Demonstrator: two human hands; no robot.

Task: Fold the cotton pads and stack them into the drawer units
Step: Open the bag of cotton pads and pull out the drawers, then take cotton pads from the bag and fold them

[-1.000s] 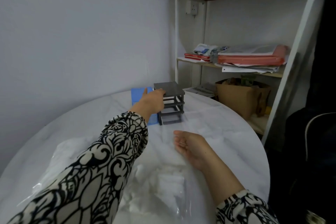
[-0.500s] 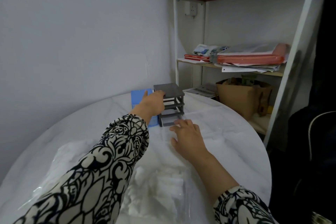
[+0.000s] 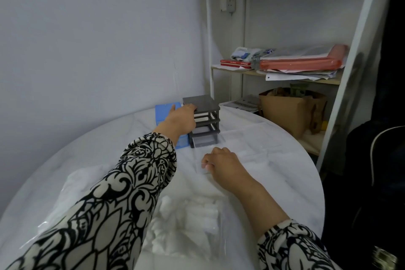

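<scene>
The left hand (image 3: pixel 180 119) is gripping the grey drawer unit (image 3: pixel 202 124) at the table's (image 3: pixel 274 160) far side, likely steadying it. The right hand (image 3: pixel 221 165), fingers curled, seems to be pulling a clear drawer (image 3: pixel 205 165) out, its hold uncertain. Cotton pads (image 3: pixel 188 223) are lying bagged nearby.

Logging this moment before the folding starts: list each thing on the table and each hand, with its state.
Drawer unit: upright, drawer slots empty, nothing stacked inside.
Clear drawer: out of the unit, on the table.
Cotton pads: unfolded heap in an open plastic bag.
Left hand: grips the unit's top corner.
Right hand: fingers curled on the clear drawer.
</scene>
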